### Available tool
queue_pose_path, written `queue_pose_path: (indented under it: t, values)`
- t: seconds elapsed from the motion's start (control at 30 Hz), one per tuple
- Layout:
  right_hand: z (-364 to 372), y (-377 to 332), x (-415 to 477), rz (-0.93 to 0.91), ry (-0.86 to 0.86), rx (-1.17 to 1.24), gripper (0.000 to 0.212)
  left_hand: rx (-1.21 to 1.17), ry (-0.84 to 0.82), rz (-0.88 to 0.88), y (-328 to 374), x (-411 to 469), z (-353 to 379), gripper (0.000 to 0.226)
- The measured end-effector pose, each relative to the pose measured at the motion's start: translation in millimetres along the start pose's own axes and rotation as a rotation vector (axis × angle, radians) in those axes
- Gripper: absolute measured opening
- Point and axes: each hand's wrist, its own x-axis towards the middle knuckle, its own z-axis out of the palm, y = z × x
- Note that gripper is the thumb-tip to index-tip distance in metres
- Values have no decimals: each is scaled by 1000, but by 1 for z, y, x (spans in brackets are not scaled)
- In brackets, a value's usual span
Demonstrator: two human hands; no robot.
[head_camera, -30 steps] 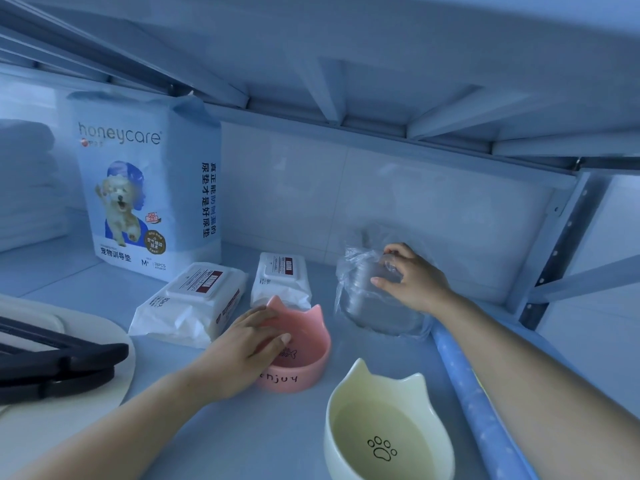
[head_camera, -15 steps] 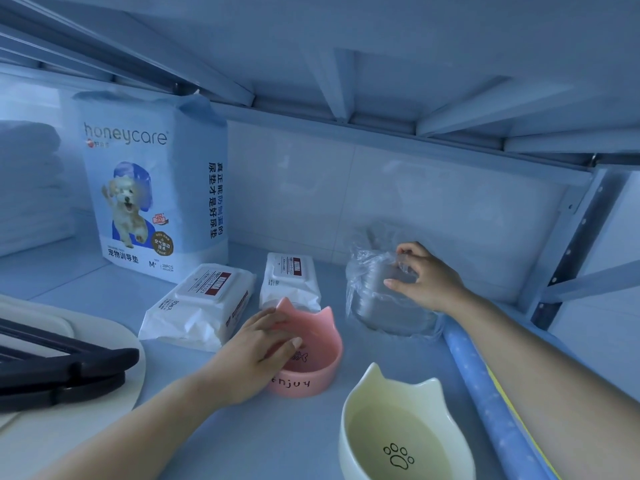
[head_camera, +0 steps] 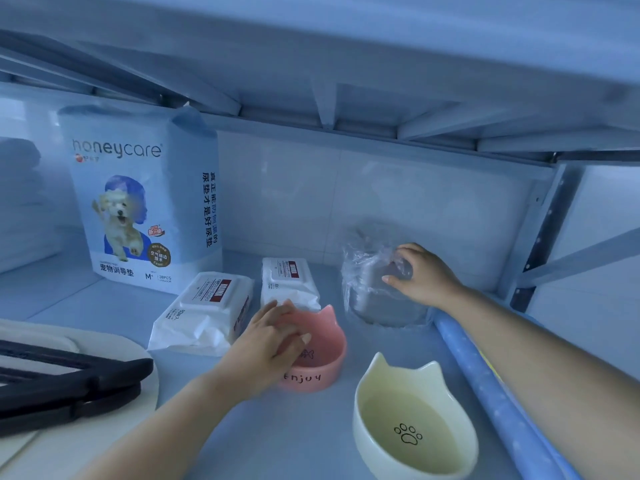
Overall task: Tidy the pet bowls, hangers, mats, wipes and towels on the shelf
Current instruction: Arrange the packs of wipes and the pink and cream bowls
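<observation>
We clasp the pink cat-ear bowl (head_camera: 320, 370) on the shelf (head_camera: 298, 441) with our left hand (head_camera: 268, 344), fingers curled over its near-left rim, while our right hand (head_camera: 427, 280) clutches the plastic-wrapped bowl (head_camera: 372, 296) at its 1 o'clock, the cream paw-print bowl (head_camera: 412, 427) lying at 4 o'clock.

- The upper shelf's ribbed underside (head_camera: 346, 57) spanned the top of the frame.
- A pale tiled wall (head_camera: 415, 202) filled the centre behind.
- A slotted metal upright (head_camera: 540, 244) stood at right, with a diagonal brace (head_camera: 588, 252) beside it.
- The shelf board (head_camera: 304, 438) ran across the bottom.
- Cool, bluish light tinted everything.
</observation>
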Motion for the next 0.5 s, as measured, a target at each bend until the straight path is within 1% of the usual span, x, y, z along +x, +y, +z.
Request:
queue_pose_path:
  t: [0.07,0.2,0.27,0.37,0.43,0.5]
  values:
    - [-9,-4,-6,8,23,-9,48,-15,-3,7,2,0,-1,54]
    - [-23,-17,-27,53,29,-33,68,-27,22,52,7,-2,-3,54]
    - [-27,-25,-41,81,33,-5,72,-52,22,60,10,-3,-2,55]
    - [-28,-39,-67,65,29,33,67,-63,19,89,15,-6,-2,63]
    - [-29,-48,-91,47,26,56,62,-42,27,138,18,-5,-3,70]
    - [-34,-55,-120,51,16,81,58,-13,45,199,25,-5,-4,71]
